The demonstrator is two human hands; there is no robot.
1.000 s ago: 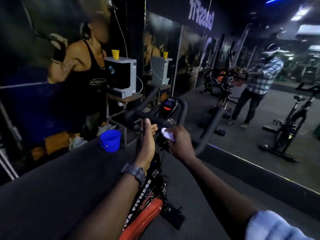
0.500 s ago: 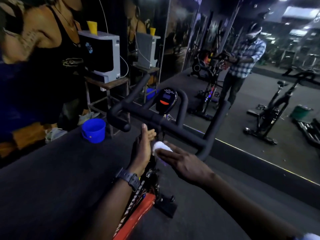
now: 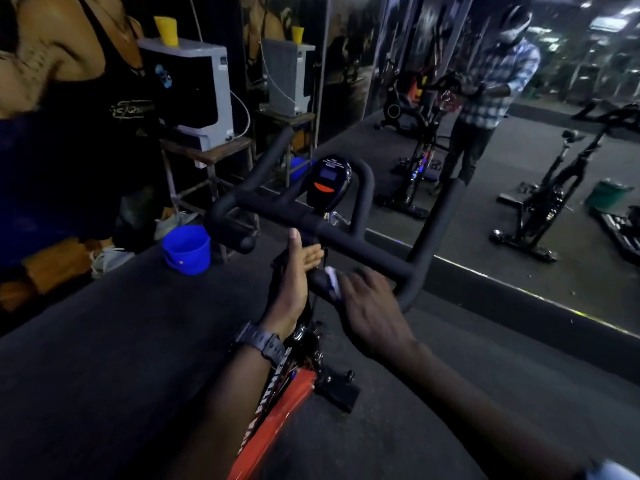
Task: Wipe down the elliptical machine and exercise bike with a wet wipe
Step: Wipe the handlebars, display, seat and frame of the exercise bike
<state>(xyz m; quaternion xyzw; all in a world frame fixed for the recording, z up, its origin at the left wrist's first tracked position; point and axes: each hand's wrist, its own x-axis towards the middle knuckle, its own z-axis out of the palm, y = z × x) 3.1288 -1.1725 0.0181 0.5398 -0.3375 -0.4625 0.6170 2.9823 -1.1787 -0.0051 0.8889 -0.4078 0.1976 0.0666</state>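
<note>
Right now the work sits on the exercise bike (image 3: 277, 386), at the short dark stem just below the handlebar (image 3: 360, 249). The right hand (image 3: 372, 315) has its fingers spread and fairly straight, pressing the wet wipe (image 3: 331, 277) against that stem; only a small white edge of the wipe shows past the fingertips. The left hand (image 3: 294, 285) is released, palm turned inward and thumb up, fingers straight, just beside the stem on its other side and holding nothing; whether it touches the metal I cannot tell. I judge this as the middle of the bike step, with the handlebar and the console (image 3: 327, 183) above likely yet to be wiped, and no elliptical plainly in view. The next move probably calls for sliding the wipe along or around the stem, then up onto the crossbar, keeping the cloth bunched under the fingers so it does not slip free. Room is tight close in: the crossbar runs directly over both hands, its curved right end drops near the right knuckles, and a thin cable hangs between the hands. To the left a blue bucket (image 3: 186, 249) stands on the floor well apart, and the mirror's (image 3: 519, 216) base edge runs behind the bar.
</note>
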